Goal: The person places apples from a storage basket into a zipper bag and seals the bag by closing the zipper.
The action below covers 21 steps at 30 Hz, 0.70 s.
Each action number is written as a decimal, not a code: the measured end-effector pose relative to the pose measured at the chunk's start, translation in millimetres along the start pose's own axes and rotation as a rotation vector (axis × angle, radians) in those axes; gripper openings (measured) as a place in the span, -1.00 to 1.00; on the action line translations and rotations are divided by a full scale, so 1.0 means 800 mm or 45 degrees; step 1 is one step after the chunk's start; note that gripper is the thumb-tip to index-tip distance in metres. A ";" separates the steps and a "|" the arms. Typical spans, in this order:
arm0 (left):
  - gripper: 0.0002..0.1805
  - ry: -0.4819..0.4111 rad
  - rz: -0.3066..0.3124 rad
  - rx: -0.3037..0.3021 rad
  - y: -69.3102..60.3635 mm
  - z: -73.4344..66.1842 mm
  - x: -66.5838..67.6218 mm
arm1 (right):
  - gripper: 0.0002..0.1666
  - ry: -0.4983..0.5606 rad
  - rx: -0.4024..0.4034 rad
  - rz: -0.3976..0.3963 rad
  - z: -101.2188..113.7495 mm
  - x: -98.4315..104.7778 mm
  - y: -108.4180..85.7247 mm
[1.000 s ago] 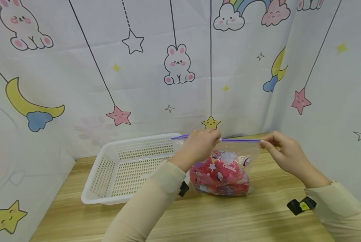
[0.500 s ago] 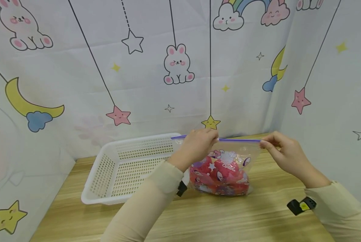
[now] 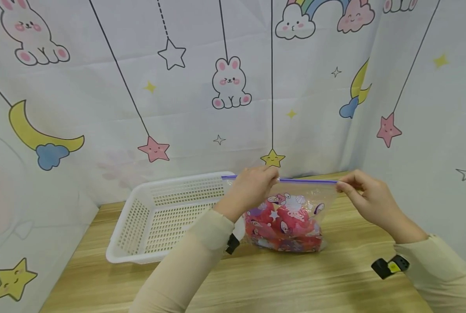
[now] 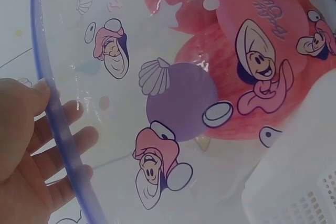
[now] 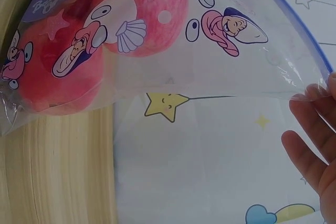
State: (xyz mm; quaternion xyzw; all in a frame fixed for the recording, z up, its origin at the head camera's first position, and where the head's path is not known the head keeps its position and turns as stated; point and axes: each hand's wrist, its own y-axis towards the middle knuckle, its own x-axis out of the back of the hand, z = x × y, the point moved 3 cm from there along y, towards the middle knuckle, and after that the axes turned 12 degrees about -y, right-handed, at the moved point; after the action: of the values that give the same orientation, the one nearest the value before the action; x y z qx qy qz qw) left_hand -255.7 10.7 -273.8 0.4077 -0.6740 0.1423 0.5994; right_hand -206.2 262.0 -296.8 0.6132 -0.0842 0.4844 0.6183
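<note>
A clear zip-lock bag (image 3: 295, 217) with cartoon shell prints stands on the table, round red things (image 5: 65, 72) like apples showing through it. Its blue-purple zip strip (image 3: 307, 181) runs across the top. My left hand (image 3: 254, 189) pinches the strip left of its middle; a small white piece on the strip shows at its fingertips in the right wrist view. At the bag's top right corner, my right hand (image 3: 367, 202) pinches the strip's end between thumb and index finger. Its other fingers (image 5: 310, 156) are off the bag. The left hand covers part of the strip.
A white perforated plastic basket (image 3: 139, 189) stands left of the bag, very close to it. Both sit on a wood-grain table (image 3: 279, 287). Behind hangs a white cloth (image 3: 193, 126) printed with rabbits, stars and moons.
My left hand has slid slightly leftward along the zip strip, exposing more of it to the right. The strip's left end lies flatter. My right hand has stayed at the corner.
</note>
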 end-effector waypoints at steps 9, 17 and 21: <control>-0.81 -0.033 0.022 0.021 0.003 0.003 0.001 | -0.88 -0.005 -0.010 0.004 -0.003 0.001 0.001; -0.82 -0.066 0.030 0.047 0.001 0.007 0.004 | -0.85 0.006 0.008 -0.019 -0.005 0.002 0.002; -0.82 -0.077 0.014 0.055 -0.005 0.010 0.005 | -0.85 0.022 0.035 -0.025 -0.003 -0.002 0.002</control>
State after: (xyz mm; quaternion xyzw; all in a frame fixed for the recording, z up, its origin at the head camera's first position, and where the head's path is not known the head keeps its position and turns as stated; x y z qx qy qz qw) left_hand -258.6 1.0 -273.3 0.4209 -0.6907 0.1478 0.5691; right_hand -209.1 262.8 -297.4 0.6183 -0.0663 0.4847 0.6151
